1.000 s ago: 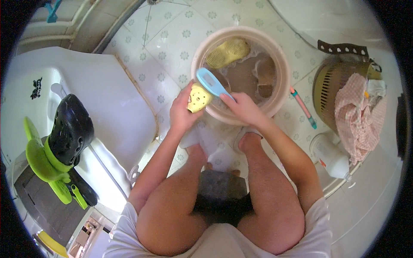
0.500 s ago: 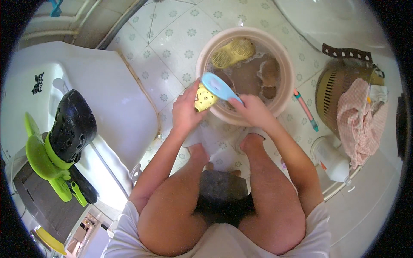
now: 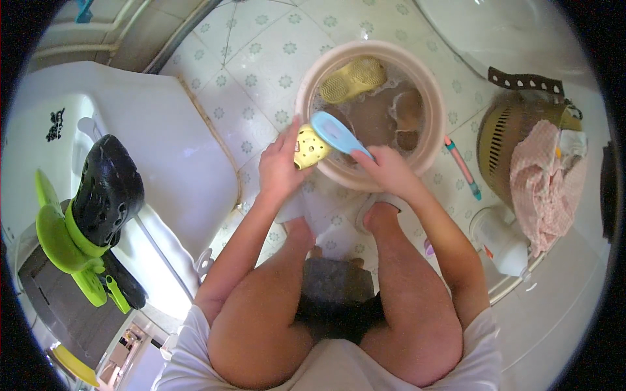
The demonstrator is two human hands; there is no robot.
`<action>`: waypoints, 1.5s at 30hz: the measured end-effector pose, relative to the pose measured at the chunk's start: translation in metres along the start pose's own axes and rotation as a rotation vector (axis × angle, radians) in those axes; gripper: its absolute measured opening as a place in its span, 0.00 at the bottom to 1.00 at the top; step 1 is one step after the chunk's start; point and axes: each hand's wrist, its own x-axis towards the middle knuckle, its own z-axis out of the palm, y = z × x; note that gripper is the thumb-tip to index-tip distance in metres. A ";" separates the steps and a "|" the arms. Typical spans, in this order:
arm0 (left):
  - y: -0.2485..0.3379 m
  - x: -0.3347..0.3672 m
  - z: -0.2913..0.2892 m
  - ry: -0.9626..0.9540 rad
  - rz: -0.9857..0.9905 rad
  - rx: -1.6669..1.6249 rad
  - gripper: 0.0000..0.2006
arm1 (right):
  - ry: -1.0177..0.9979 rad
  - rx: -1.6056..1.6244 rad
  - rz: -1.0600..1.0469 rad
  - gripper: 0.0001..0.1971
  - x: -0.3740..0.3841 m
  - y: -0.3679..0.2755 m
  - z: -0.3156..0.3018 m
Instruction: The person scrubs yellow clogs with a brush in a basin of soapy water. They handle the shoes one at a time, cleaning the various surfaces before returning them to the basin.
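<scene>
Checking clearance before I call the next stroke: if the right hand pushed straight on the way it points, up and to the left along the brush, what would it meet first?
Most likely the yellow shoe held by the left hand; the right hand grips the blue brush, whose head already lies against it. Depth is uncertain.

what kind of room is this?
Probably a home bathroom or wash area: pale patterned floor tiles, a round beige plastic basin of soapy water, and a small yellow perforated shoe under a light blue scrub brush.

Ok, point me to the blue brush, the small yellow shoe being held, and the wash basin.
blue brush (image 3: 334,133), head view, on the middle of its back.
small yellow shoe (image 3: 308,148), head view, on its perforated upper.
wash basin (image 3: 435,111), head view, on its right rim.
</scene>
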 end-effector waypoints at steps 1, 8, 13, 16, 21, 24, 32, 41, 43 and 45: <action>0.003 0.001 -0.004 -0.036 -0.080 -0.075 0.48 | -0.003 -0.001 -0.004 0.26 -0.011 0.008 -0.004; 0.004 0.004 -0.010 -0.013 0.052 -0.025 0.48 | -0.096 -0.117 0.031 0.28 0.014 -0.015 -0.016; 0.006 0.000 -0.006 -0.047 -0.049 0.052 0.46 | -0.149 -0.223 0.009 0.32 0.037 -0.038 -0.028; 0.007 -0.003 -0.011 -0.044 -0.087 0.078 0.44 | -0.191 -0.285 -0.067 0.33 0.015 -0.026 -0.058; 0.011 0.000 -0.009 -0.059 -0.026 0.181 0.44 | -0.250 -0.385 -0.023 0.33 0.025 -0.039 -0.061; 0.006 -0.003 -0.001 -0.048 -0.025 0.207 0.45 | -0.263 -0.392 -0.030 0.34 0.051 -0.062 -0.047; 0.006 -0.001 -0.007 -0.038 -0.055 0.144 0.47 | -0.303 -0.374 0.087 0.32 -0.001 -0.034 -0.075; 0.007 0.001 -0.004 -0.027 -0.033 0.187 0.46 | -0.171 -0.256 -0.096 0.30 0.033 -0.035 -0.033; 0.006 0.001 -0.008 -0.042 -0.056 0.120 0.46 | -0.164 -0.207 -0.135 0.28 0.013 -0.023 -0.033; 0.004 0.002 -0.009 -0.038 -0.069 0.058 0.46 | -0.207 -0.045 0.063 0.27 -0.013 -0.010 -0.033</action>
